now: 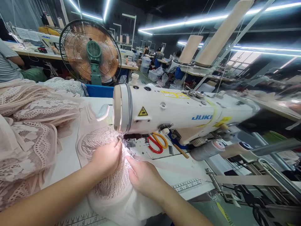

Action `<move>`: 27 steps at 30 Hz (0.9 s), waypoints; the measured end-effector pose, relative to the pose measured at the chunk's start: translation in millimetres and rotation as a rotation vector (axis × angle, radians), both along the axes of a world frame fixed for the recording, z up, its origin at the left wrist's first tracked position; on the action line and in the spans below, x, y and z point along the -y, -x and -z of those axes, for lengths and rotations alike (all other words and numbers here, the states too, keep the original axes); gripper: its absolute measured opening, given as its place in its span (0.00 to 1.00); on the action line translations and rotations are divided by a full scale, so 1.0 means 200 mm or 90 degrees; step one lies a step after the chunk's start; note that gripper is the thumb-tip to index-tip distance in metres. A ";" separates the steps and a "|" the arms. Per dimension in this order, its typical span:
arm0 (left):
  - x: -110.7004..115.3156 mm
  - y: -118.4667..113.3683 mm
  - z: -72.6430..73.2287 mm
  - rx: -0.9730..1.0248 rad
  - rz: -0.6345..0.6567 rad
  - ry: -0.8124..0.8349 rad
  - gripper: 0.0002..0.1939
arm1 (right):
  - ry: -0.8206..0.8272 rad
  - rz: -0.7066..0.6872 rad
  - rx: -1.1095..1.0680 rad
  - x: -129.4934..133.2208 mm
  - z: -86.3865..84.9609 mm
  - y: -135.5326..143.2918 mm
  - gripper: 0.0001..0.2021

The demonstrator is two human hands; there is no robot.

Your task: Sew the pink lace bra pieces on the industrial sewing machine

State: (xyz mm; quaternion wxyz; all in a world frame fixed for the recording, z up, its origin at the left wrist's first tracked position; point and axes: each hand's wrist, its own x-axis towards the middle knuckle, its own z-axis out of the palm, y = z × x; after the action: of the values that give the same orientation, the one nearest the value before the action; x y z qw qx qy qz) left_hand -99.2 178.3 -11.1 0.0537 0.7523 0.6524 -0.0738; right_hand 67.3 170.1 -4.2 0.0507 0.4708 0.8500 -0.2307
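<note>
- Left hand (107, 157), lower centre, pinched the pink lace garment (111, 185).
- Right hand (145, 175), lower centre-right, gripped the same garment.
- JUKI sewing machine (174, 108) stood mid-frame.

Long white tube lights (192, 22) glare across a dark ceiling (169, 12), and a pale window (243, 61) glows at the right. The room behind is dim, its far end soft and hard to make out, with one small pixelated patch. Brighter light falls under the head of the white sewing machine (174, 110), washing out the lace fabric (110, 185) there. The wide view stretches and slants the thread cones (218, 31); the right edge smears into blur.
</note>
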 end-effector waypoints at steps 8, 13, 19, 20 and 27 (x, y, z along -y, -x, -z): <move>-0.02 0.00 0.00 -0.010 0.019 0.005 0.26 | -0.017 0.003 -0.027 0.00 0.01 0.00 0.23; -0.05 0.02 0.02 -0.013 0.022 -0.008 0.24 | -0.028 -0.003 -0.010 -0.01 0.01 0.01 0.24; -0.08 0.04 0.03 -0.024 0.025 -0.016 0.23 | -0.043 0.001 0.003 -0.03 -0.01 0.04 0.24; -0.09 0.05 0.02 -0.024 0.025 -0.016 0.22 | -0.041 0.002 0.007 -0.03 -0.01 0.04 0.23; -0.12 0.10 -0.01 -0.026 0.013 -0.037 0.17 | -0.067 0.008 0.008 -0.04 -0.01 0.06 0.22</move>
State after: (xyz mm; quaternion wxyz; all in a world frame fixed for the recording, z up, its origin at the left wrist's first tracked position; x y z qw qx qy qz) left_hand -118.7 201.8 -9.2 0.0174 0.7585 0.6476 -0.0707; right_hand 55.5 178.1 -3.1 0.0296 0.4793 0.8578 -0.1834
